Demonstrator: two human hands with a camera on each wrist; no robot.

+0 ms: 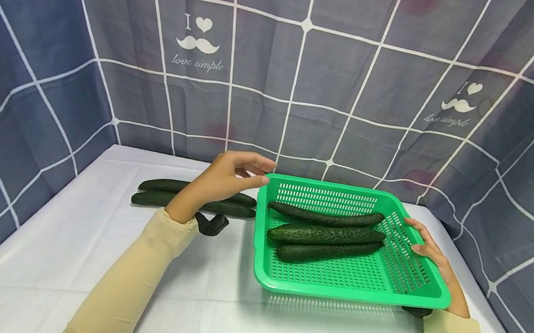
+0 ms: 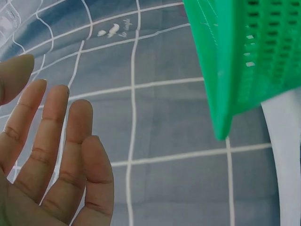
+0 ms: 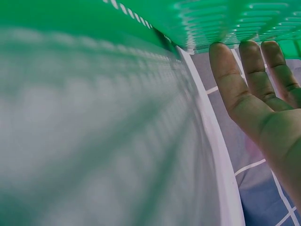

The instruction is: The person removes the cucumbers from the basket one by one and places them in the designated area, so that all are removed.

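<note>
A green perforated basket (image 1: 333,281) is at the centre right in the head view, with three dark green cucumbers (image 1: 326,235) lying in it. My right hand (image 1: 431,252) holds the basket's right side, thumb over the rim; in the right wrist view its fingers (image 3: 230,75) reach up against the outer wall. Just off the basket's left rim is my left hand (image 1: 229,178), its fingers loosely bent and nothing in them. The left wrist view shows a gap between that hand (image 2: 51,155) and the basket (image 2: 225,70). Whether the basket touches the table is unclear.
Two more cucumbers (image 1: 150,198) lie side by side on the white tablecloth (image 1: 205,317), partly hidden behind my left hand and wrist. A grey checked curtain (image 1: 261,63) hangs behind the table and along both sides. Black straps sit at both wrists.
</note>
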